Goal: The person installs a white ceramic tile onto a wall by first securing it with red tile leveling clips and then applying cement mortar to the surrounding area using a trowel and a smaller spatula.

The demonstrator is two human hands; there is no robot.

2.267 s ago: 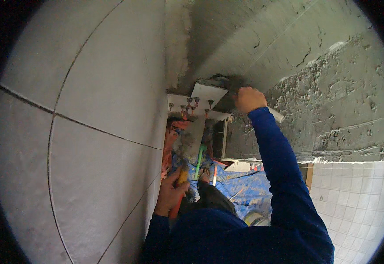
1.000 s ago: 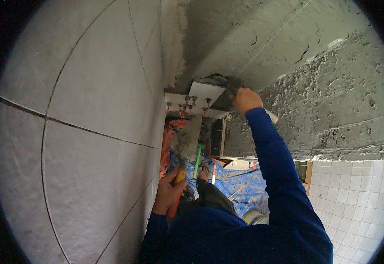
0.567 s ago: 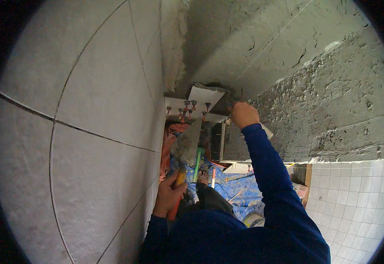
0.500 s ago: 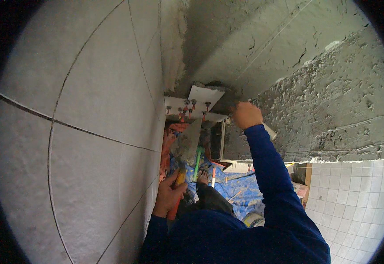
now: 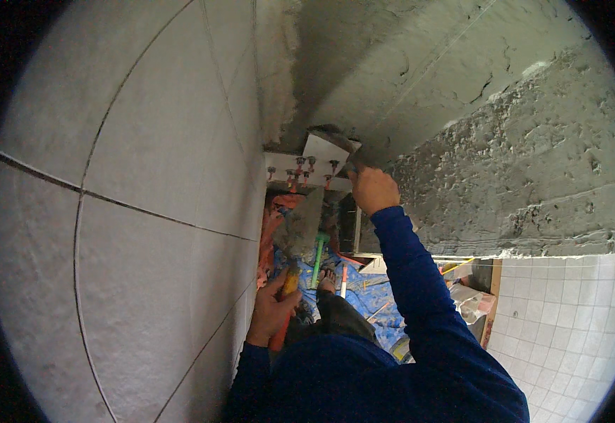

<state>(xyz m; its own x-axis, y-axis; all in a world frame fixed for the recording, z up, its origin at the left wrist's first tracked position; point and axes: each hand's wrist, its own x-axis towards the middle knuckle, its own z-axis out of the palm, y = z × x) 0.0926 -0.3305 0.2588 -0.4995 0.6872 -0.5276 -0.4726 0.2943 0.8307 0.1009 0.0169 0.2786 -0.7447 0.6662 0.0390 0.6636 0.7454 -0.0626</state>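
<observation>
My left hand (image 5: 271, 310) is closed around the yellow-and-red handle of a trowel (image 5: 302, 222). Its broad grey blade points away from me, smeared with mortar. Farther ahead, my right hand (image 5: 376, 190) grips a second trowel (image 5: 371, 156), whose dark blade is partly hidden and hard to separate from the wet mortar. That blade is beside a loose-looking white tile piece (image 5: 325, 151), at the foot of the grey mortared wall (image 5: 392, 70). Several red tile-levelling clips with dark caps (image 5: 300, 169) stand on the pale tiles near it.
Large grey tiles (image 5: 159, 162) cover the wall close on my left. A rough mortared ledge (image 5: 512, 183) runs along the right. Below lie a blue tarp (image 5: 385, 299), a green tool (image 5: 319, 257) and my foot. Small white tiles (image 5: 561, 310) are at lower right.
My right hand has moved left with its trowel, bringing the blade to the white tile piece. My left hand and its trowel have hardly moved.
</observation>
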